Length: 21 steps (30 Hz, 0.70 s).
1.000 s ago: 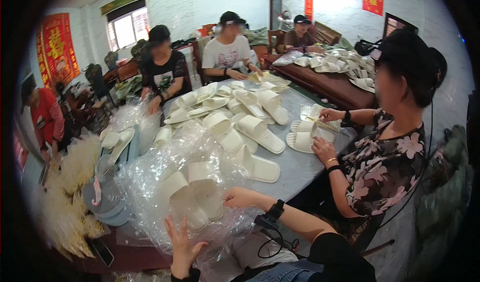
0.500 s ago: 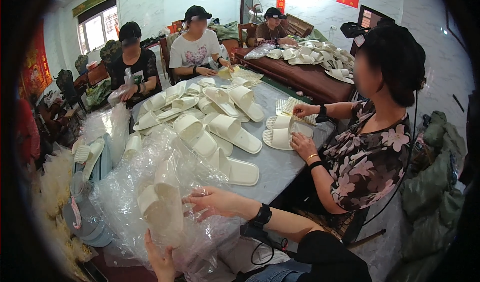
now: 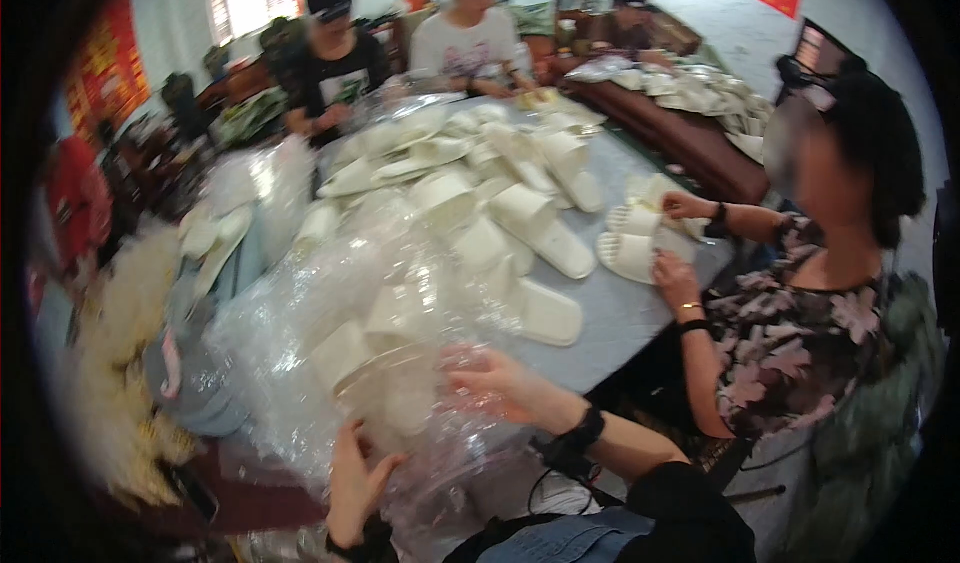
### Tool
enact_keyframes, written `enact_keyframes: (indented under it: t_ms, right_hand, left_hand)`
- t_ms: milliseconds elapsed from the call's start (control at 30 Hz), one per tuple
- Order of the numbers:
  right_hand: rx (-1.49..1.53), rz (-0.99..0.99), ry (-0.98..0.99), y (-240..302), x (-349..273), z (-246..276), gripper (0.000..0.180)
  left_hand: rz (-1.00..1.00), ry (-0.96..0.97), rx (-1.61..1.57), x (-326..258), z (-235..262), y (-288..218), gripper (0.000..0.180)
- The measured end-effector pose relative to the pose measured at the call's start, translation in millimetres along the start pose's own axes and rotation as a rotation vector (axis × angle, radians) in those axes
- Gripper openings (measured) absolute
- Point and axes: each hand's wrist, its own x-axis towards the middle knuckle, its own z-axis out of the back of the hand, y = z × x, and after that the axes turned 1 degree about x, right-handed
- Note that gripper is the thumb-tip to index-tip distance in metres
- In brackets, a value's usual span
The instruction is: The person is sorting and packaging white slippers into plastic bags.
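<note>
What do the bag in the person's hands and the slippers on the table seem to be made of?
Bag: thin clear plastic film, glossy; it crinkles, glints and shows the slippers inside.
Slippers: probably soft foam or non-woven fabric, matte cream-white, with thin flat soles; the blur leaves it open.

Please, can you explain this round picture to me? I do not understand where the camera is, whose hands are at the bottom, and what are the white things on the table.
The camera sits on a person's head and looks down, so its wide lens bends the picture into a circle. There is no machine here. The two arms coming from the lower edge belong to that person. The left hand holds the lower edge of a clear plastic bag. The right hand lies on the bag, over a white slipper wrapped in the plastic. The picture is blurred, so the exact grip is unclear.

On the grey table lie many loose white slippers. On the right, a co-worker in a flowered blouse handles a pair of slippers. More people sit at the far side.
</note>
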Motion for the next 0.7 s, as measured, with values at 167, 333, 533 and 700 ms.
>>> enact_keyframes:
  t_ms: [167, 333, 533, 700]
  right_hand:
    - [-0.169, -0.064, -0.082, -0.3, -10.9, 18.8, 0.064]
    - [-0.011, -0.028, -0.026, 7.9, -11.6, 4.2, 0.069]
    - [0.108, 0.058, 0.037, 7.4, -2.0, -6.7, 0.077]
    - [0.159, 0.095, 0.047, 5.8, 1.7, -33.4, 0.081]
  left_hand:
    - [-0.057, -0.049, 0.031, 4.5, -3.4, -8.6, 0.083]
    - [0.161, -0.055, -0.297, -1.7, 3.9, -4.3, 0.088]
    - [0.173, -0.162, -0.934, -6.4, 28.1, -18.7, 0.079]
    - [0.218, 0.02, -1.746, -5.9, 21.1, -8.1, 0.059]
